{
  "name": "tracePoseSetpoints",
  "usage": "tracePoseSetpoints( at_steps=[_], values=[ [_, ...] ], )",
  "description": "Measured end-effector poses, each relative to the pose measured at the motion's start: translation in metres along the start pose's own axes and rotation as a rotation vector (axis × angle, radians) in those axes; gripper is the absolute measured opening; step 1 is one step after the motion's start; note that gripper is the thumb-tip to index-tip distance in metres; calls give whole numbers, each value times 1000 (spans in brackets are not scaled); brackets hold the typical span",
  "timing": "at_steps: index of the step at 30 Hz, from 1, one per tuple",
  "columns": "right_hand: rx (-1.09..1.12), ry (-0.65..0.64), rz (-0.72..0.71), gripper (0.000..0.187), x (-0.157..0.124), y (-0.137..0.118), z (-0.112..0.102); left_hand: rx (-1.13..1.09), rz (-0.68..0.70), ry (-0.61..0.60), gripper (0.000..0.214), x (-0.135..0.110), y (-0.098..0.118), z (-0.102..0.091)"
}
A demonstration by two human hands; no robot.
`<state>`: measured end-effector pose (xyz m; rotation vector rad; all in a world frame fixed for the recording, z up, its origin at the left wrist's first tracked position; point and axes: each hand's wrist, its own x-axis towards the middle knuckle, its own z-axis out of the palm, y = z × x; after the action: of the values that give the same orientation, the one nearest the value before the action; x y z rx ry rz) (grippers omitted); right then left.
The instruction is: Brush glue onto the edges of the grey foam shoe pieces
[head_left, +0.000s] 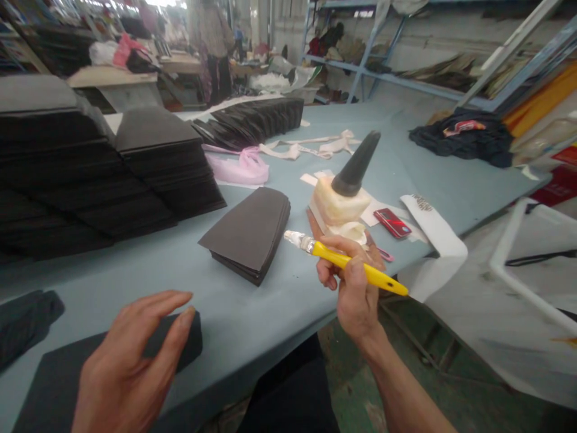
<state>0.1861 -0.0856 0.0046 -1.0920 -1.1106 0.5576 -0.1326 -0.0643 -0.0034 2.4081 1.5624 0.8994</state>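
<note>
My right hand (351, 279) is closed around a yellow-handled brush (347, 261) whose pale, glue-wet bristles point left, just above the table edge. Right behind it stands a glue-caked container (340, 207) with a black cone-shaped top. My left hand (130, 361) hovers with fingers spread and slightly curved over a dark foam piece (58, 379) lying at the near edge; it holds nothing. A small stack of dark trapezoid foam pieces (250, 231) lies between the two hands.
Tall stacks of black foam pieces (90, 168) fill the left of the pale blue table (270, 313). A red phone (392, 222), white paper strip (433, 228), pink plastic bag (238, 168) and dark cloth bundle (464, 141) lie farther out. A person stands far back.
</note>
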Motion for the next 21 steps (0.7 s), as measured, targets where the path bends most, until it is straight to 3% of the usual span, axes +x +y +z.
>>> tracePoseSetpoints(
  at_steps=[2,4,10,15,21],
  values=[
    [12,43,15,41,6,4,0,-98,14,54,23,33,32,7],
    [35,84,30,37,10,6,1,-143,101,32,21,63,51,14],
    [64,103,103,36,18,7,7,-126,317,-145,26,129,59,29],
    [147,77,143,37,24,7,14,-69,355,-314,32,149,49,45],
    [133,41,175,39,30,4,22,-70,322,-377,37,148,45,51]
  ],
)
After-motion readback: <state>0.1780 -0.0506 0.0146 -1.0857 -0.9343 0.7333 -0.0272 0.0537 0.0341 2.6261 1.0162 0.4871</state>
